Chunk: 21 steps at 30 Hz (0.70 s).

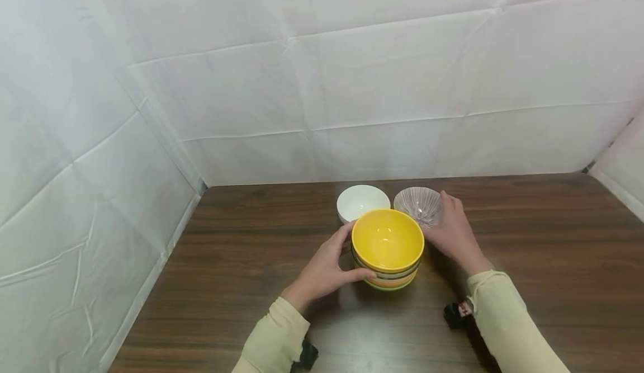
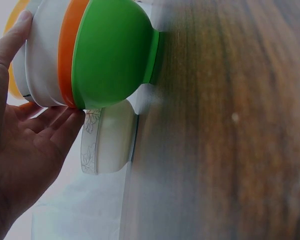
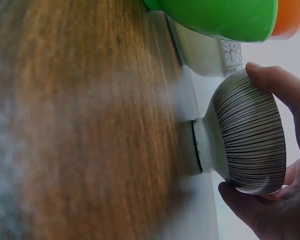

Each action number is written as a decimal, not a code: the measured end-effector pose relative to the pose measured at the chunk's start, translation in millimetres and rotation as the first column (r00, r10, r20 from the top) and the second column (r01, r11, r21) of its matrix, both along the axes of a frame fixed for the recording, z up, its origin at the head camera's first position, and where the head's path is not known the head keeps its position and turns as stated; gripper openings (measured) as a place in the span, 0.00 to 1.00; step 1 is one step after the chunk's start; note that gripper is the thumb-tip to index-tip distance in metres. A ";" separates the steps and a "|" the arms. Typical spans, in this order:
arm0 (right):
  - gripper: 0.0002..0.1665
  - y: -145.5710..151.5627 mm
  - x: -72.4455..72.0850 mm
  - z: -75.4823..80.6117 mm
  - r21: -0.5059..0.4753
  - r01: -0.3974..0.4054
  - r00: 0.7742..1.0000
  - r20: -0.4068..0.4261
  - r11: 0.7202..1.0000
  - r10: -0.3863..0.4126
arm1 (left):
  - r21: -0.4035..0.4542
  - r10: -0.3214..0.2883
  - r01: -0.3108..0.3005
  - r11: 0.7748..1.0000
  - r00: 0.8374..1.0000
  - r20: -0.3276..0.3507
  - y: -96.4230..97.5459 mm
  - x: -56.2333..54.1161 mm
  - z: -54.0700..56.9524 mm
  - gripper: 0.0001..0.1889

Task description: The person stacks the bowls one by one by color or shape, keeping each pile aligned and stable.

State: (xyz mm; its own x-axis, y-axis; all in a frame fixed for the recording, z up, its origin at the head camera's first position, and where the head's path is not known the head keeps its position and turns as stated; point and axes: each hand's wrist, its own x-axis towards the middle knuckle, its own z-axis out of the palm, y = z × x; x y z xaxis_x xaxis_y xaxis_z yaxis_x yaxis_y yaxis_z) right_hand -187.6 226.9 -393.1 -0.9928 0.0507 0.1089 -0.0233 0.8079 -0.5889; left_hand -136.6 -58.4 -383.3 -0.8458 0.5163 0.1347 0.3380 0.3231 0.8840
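Note:
A stack of bowls, a yellow bowl on top and a green bowl at the bottom, stands on the table. Whitish bowls and an orange bowl show between them. My left hand holds the stack from the left, thumb at the near side and fingers behind. Just right of the stack, my right hand grips a striped bowl by its side, thumb and fingers spread around it. Whether its foot touches the table I cannot tell. Behind the stack sits a white bowl, partly hidden.
The brown wooden table extends to both sides of the bowls. White sheeting hangs behind its far edge and along the left. A dark wrist camera sits beneath the right sleeve.

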 end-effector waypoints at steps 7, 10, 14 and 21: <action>0.65 2.6 2.8 6.2 -0.009 0.008 0.999 -0.053 1.000 -0.009 | 0.008 -0.004 0.004 1.000 1.000 -0.003 0.6 -0.9 0.2 0.49; 0.66 2.5 4.2 10.6 -0.009 0.008 0.999 -0.047 1.000 -0.008 | 0.005 0.000 0.000 1.000 1.000 -0.007 0.3 -1.4 0.0 0.49; 0.66 2.6 6.7 15.6 -0.013 0.003 0.998 -0.061 1.000 -0.003 | -0.002 0.003 -0.003 1.000 1.000 -0.013 -0.2 -2.0 -0.7 0.49; 0.66 1.5 10.5 23.2 -0.016 0.011 0.991 -0.132 1.000 -0.013 | -0.006 0.002 -0.002 1.000 1.000 -0.009 -0.7 -2.1 -1.1 0.49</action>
State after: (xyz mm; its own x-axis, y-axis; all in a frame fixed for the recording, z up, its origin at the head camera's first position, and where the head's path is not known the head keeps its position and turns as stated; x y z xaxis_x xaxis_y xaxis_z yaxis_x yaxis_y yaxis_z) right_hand -177.1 228.4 -369.9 -0.9690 0.0652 0.2383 -0.0922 0.7995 -0.5935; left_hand -138.6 -59.0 -384.4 -0.8458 0.5150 0.1392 0.3450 0.3288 0.8791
